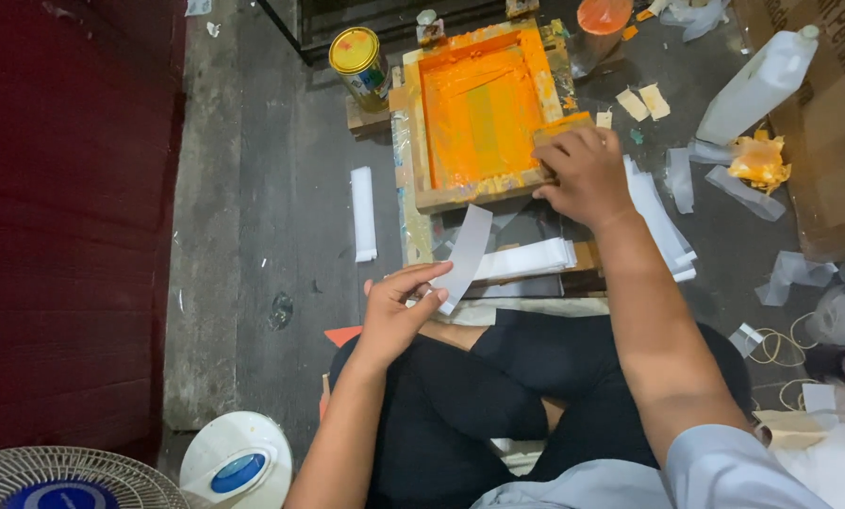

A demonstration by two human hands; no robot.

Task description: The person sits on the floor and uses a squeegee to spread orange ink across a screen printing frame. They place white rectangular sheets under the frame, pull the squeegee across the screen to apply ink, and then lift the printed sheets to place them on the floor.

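Note:
A wooden screen-printing frame (422,132) coated in orange ink lies on the floor in front of me. My right hand (588,174) rests on its near right corner, gripping the frame edge beside an orange-smeared wooden squeegee (562,124). My left hand (396,303) pinches one thin white strip (467,253) by its lower end, lifted above a stack of white strips (528,259) lying under the frame's near side. My crossed legs in black trousers (498,396) sit just below.
A paint tin with a yellow lid (360,58) stands left of the frame. More white strips (362,213) lie left and right (663,226). A white plastic bottle (757,85), cardboard box (833,123), rubber bands (771,347) and a fan (64,476) surround me.

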